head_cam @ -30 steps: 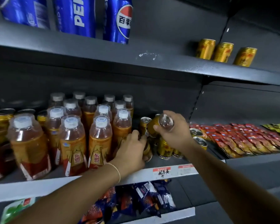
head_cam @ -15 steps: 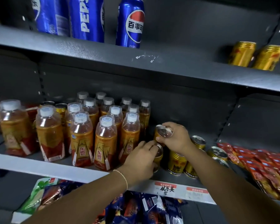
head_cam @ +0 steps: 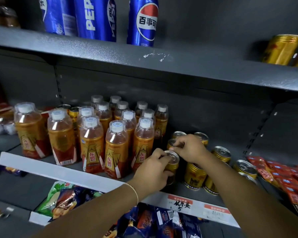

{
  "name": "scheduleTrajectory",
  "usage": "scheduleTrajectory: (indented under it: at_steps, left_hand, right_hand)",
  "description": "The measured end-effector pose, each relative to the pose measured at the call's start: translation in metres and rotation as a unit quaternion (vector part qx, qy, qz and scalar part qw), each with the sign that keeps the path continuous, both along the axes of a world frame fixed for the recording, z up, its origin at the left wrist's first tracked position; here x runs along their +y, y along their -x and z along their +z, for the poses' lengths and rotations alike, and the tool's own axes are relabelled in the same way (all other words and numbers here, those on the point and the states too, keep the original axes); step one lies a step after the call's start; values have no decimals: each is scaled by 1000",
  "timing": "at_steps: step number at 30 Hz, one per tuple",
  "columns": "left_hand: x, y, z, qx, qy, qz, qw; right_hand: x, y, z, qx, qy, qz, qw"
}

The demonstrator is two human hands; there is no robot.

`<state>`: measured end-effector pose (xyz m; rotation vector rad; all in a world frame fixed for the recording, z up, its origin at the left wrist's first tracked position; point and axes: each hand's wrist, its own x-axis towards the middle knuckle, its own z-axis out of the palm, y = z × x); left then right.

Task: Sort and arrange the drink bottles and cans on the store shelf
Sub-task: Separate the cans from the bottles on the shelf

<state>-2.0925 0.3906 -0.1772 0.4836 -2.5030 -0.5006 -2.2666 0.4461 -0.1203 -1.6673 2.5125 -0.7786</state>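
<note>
On the middle shelf point(head_cam: 41, 167), several orange drink bottles point(head_cam: 117, 150) with white caps stand in rows. Right of them is a cluster of small gold cans point(head_cam: 195, 176). My left hand point(head_cam: 150, 174) grips the front gold can point(head_cam: 172, 164) by its side, close to the shelf's front edge. Just behind it, my right hand point(head_cam: 190, 148) pinches the top of another gold can point(head_cam: 171, 143), which stands upright and is mostly hidden by the fingers. More gold cans point(head_cam: 221, 152) stand to the right of my right wrist.
Blue Pepsi cans point(head_cam: 142, 21) and gold cans point(head_cam: 280, 48) stand on the upper shelf. Red snack packets point(head_cam: 286, 176) lie at the right of the middle shelf. Snack bags point(head_cam: 144, 220) fill the shelf below. Price tags point(head_cam: 180, 202) sit on the shelf edge.
My right hand has brought the tilted gold can down and stood it upright behind the front can. My left hand stays on the front can. The view has shifted left.
</note>
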Motion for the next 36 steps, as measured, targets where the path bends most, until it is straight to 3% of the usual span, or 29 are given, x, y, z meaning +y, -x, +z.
scheduleTrajectory:
  at_steps: [4, 9, 13, 19, 27, 31, 36]
  left_hand:
    - [-2, 2, 2, 13, -15, -2, 1000]
    - [-5, 0, 9, 14, -11, -19, 1000]
    - [-9, -13, 38, -16, 96, -37, 995]
    - [-26, -43, 99, 119, 186, 47, 974]
    - [-52, -74, 104, -27, 181, 217, 959]
    - [-56, -83, 87, -53, 142, 201, 968]
    - [-60, -86, 83, -82, 191, 167, 964]
  right_hand:
    - [4, 3, 9, 44, -55, -16, 997]
    - [7, -4, 14, 7, -53, -28, 998]
    - [3, -19, 21, 14, 21, -14, 1000]
    - [-12, -48, 42, 48, 136, 45, 988]
    - [-36, -86, 43, 20, 120, 110, 986]
    - [-47, -97, 30, 22, 137, 92, 986]
    - [-57, -96, 22, 13, 129, 69, 989]
